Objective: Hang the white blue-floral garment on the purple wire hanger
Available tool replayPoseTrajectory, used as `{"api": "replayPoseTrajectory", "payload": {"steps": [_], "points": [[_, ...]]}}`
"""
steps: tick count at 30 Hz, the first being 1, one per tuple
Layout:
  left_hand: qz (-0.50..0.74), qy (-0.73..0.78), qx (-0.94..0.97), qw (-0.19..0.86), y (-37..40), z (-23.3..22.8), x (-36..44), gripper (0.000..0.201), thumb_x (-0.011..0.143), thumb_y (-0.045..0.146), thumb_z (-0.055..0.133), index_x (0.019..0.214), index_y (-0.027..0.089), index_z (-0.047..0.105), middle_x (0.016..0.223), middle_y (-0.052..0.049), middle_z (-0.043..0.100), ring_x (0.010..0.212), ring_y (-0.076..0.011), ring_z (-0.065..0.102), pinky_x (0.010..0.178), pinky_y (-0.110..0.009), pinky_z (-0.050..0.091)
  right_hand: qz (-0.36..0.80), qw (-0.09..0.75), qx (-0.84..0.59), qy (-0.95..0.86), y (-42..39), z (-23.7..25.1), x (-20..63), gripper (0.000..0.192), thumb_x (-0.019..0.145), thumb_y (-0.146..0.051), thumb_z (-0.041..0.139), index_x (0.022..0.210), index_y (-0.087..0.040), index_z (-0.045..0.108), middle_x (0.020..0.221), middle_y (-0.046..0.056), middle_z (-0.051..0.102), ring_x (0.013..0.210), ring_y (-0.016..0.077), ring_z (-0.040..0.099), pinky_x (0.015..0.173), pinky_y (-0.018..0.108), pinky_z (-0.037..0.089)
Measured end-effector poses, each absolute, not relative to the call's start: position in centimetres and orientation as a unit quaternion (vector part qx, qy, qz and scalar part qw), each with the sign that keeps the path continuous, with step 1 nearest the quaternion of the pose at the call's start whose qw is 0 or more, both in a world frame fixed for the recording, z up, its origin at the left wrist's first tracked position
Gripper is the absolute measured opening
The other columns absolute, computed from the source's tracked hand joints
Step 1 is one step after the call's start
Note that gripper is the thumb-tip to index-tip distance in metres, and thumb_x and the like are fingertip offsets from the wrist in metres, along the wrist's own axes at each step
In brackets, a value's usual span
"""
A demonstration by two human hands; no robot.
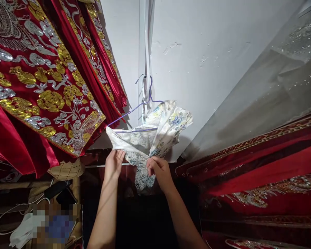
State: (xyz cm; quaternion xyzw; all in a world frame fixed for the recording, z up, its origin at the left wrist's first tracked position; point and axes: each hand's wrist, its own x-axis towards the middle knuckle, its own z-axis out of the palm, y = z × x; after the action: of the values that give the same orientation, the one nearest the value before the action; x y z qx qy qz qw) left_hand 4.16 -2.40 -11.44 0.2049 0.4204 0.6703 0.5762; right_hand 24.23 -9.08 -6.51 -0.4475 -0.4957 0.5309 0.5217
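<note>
A white garment with a blue and yellow floral print (177, 121) hangs on a purple wire hanger (129, 112); whether it is a blouse or a dress I cannot tell. One shoulder sits over the hanger's left end, and the neckline gapes in the middle. My left hand (114, 164) is closed on the garment's left edge, fingers on top and thumb hidden. At the bottom of the neckline my right hand (158, 169) pinches the fabric between thumb and fingers. Below both hands droops a gathered, bluish patterned part (143, 178).
Red garments embroidered in gold and silver (52, 100) hang at the left. More red garments (261, 180) and a sheer covered one (295, 69) hang at the right. The hanger hooks near white straps (146, 45) against a white wall (197, 41). A cluttered shelf (75, 207) stands lower left.
</note>
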Motion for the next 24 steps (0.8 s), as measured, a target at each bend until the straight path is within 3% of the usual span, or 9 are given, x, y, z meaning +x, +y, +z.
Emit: {"api": "replayPoseTrajectory", "payload": {"steps": [5,8,11,15,19,22,24], "points": [[0.533,0.447,0.420,0.583,-3.6,-11.8,6.5,0.013,0.067,0.025,0.076,0.073,0.015,0.071,0.082,-0.007,0.074,0.092,-0.0261,0.066,0.092,-0.037,0.048,0.526,0.492,-0.472,-0.508,-9.6,-7.7,25.7,0.035,0.089,-0.044,0.055,0.062,-0.022,0.061,0.046,-0.002,0.048,0.044,0.0154,0.043,0.050,0.030,0.033],[0.456,0.428,0.540,0.563,-3.6,-10.0,7.1,0.019,0.078,0.034,0.069,0.076,0.015,0.071,0.080,-0.005,0.071,0.082,-0.0223,0.062,0.081,-0.032,0.047,0.504,0.442,-0.504,-0.545,-9.6,-8.3,27.1,0.039,0.088,-0.042,0.056,0.055,-0.021,0.056,0.045,-0.002,0.043,0.044,0.0142,0.038,0.049,0.030,0.029],[0.517,0.387,0.530,0.549,-4.2,-7.4,7.6,0.025,0.090,0.040,0.061,0.083,0.016,0.067,0.083,-0.003,0.066,0.082,-0.0182,0.058,0.082,-0.027,0.044,0.411,0.468,-0.549,-0.558,-8.6,-7.9,28.8,0.042,0.087,-0.045,0.058,0.054,-0.021,0.051,0.053,-0.001,0.045,0.053,0.0149,0.041,0.052,0.029,0.031],[0.540,0.327,0.548,0.549,-6.1,-3.7,8.6,0.023,0.094,0.041,0.058,0.090,0.018,0.064,0.089,-0.003,0.062,0.088,-0.0177,0.056,0.085,-0.026,0.043,0.357,0.546,-0.536,-0.536,-7.0,-6.2,29.1,0.044,0.092,-0.060,0.049,0.083,-0.020,0.066,0.079,0.004,0.064,0.077,0.0218,0.058,0.073,0.032,0.046],[0.509,0.333,0.635,0.477,-7.6,-1.3,9.6,0.021,0.095,0.038,0.059,0.092,0.018,0.065,0.101,-0.007,0.062,0.101,-0.0210,0.058,0.094,-0.030,0.042,0.478,0.538,-0.436,-0.541,-7.5,-5.0,25.9,0.055,0.096,-0.066,0.038,0.108,-0.023,0.070,0.108,0.008,0.070,0.106,0.0265,0.062,0.099,0.040,0.045],[0.521,0.341,0.661,0.418,-7.5,-0.7,9.5,0.022,0.097,0.039,0.056,0.100,0.021,0.067,0.122,-0.009,0.058,0.119,-0.0238,0.054,0.104,-0.032,0.039,0.560,0.478,-0.364,-0.570,-8.6,-4.6,24.1,0.045,0.091,-0.057,0.055,0.122,-0.025,0.065,0.113,0.006,0.070,0.109,0.0252,0.063,0.099,0.039,0.047],[0.483,0.342,0.682,0.429,-7.0,-0.9,8.7,0.029,0.098,0.042,0.053,0.116,0.023,0.063,0.132,-0.010,0.055,0.127,-0.0243,0.050,0.108,-0.034,0.037,0.571,0.421,-0.368,-0.601,-8.7,-4.1,24.1,0.043,0.081,-0.044,0.072,0.117,-0.023,0.066,0.103,0.004,0.071,0.096,0.0243,0.065,0.086,0.036,0.052]]}}
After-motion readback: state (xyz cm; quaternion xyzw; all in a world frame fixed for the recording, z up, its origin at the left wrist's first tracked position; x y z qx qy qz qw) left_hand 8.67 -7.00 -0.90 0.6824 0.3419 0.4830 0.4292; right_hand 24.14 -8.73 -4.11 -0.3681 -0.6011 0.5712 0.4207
